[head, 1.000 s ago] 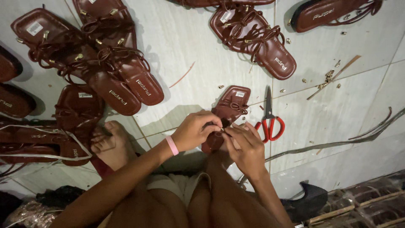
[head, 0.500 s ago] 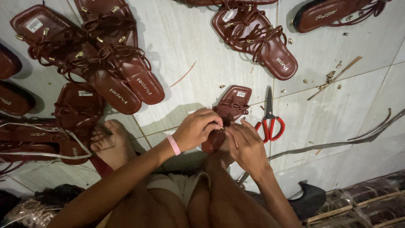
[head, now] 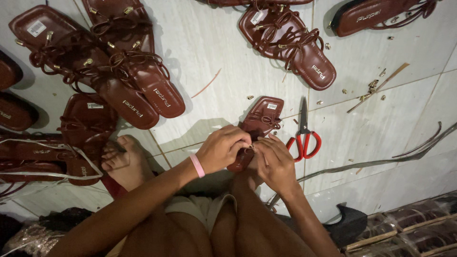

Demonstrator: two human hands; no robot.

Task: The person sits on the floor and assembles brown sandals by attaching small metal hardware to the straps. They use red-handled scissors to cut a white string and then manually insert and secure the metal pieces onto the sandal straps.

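Note:
A dark brown strappy sandal (head: 261,119) lies on the pale tiled floor (head: 214,57) in front of me, its near end under my hands. My left hand (head: 223,148), with a pink band on the wrist, pinches a thin strap at the sandal's near end. My right hand (head: 275,163) meets it there, its fingertips closed on the same strap. What sits between the fingertips is too small to make out.
Red-handled scissors (head: 303,137) lie just right of the sandal. Several more brown sandals (head: 128,81) lie far left and at the far middle (head: 290,43). Small gold bits (head: 371,85) and strap offcuts (head: 419,147) scatter at right. My bare foot (head: 124,162) rests at left.
The hands have stayed on the sandal's near end, fingers shifting slightly on the strap. Nothing else has moved.

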